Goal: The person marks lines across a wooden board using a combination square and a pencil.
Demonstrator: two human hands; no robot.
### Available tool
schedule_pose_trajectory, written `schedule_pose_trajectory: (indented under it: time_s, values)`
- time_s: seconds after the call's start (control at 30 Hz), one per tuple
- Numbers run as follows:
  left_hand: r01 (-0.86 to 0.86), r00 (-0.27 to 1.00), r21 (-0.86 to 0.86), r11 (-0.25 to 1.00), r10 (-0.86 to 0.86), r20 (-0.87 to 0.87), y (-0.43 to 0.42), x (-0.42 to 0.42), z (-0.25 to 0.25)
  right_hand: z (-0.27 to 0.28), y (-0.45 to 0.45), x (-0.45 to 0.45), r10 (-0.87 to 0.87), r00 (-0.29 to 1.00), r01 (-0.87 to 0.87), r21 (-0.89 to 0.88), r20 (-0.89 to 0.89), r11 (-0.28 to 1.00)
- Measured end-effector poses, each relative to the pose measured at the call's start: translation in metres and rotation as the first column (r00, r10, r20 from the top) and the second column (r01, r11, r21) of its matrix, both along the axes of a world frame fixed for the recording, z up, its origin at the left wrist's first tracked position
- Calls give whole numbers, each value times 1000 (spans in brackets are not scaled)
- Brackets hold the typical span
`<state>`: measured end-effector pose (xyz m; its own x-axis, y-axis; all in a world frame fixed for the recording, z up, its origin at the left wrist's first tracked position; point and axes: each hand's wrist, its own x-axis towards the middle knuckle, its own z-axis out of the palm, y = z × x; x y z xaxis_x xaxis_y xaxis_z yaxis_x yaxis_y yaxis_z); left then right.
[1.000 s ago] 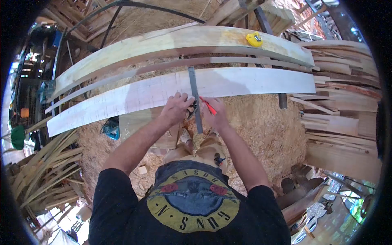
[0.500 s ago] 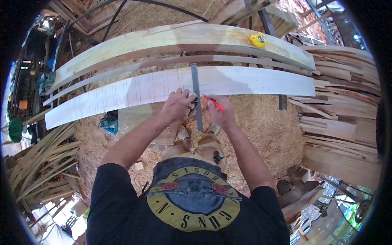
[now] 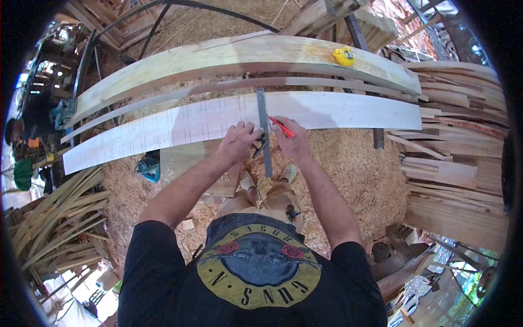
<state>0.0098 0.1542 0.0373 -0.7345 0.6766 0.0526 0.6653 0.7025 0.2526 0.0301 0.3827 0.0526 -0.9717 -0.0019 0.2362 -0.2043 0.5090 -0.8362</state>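
Observation:
A pale board point(image 3: 359, 111) lies across in front of me, with several thin pencil lines on its left half. Across its width rests the grey metal blade of a combination square point(image 3: 262, 109), its lower end sticking out past the near edge. My left hand point(image 3: 238, 143) is closed on the dark head of the square, against the board's near edge. Just right of the blade, my right hand point(image 3: 291, 140) grips a red pencil point(image 3: 282, 127), its tip at the blade's edge on the board.
Behind lie a narrow strip point(image 3: 201, 86) and a thick beam point(image 3: 218, 54) bearing a yellow tape measure point(image 3: 344, 56). A teal power tool point(image 3: 148, 166) sits below the board. Stacked planks point(image 3: 452, 169) fill the right, thin offcuts point(image 3: 54, 218) the left. A person point(image 3: 34, 111) seems to be at far left.
My right hand has moved a little up along the blade, carrying the pencil away from me. The square and my left hand stay in place on the board. The view has shifted slightly.

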Motion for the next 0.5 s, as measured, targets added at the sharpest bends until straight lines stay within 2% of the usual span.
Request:
schedule_pose_trajectory:
  time_s: [0.13, 0.33, 0.43, 0.5]
  values:
    - [-5, 1000, -32, 999, 6, 15, 1, 1, 4, 3, 1, -2, -10, 997, 12, -24, 76, 1000]
    - [-8, 999, -18, 1000, 9, 44, 1, 1, 7, 5, 17, 29, 157, 983, -171, 167, 98, 971]
    - [-6, 998, -15, 1000, 6, 58, 2, 0, 8, 10, 17, 53, 97, 967, -99, -4, 234, 995]
    - [-12, 997, -28, 1000, 14, 77, 2, 2, 9, 2, 22, 60, 48, 946, 62, -323, 321, 944]
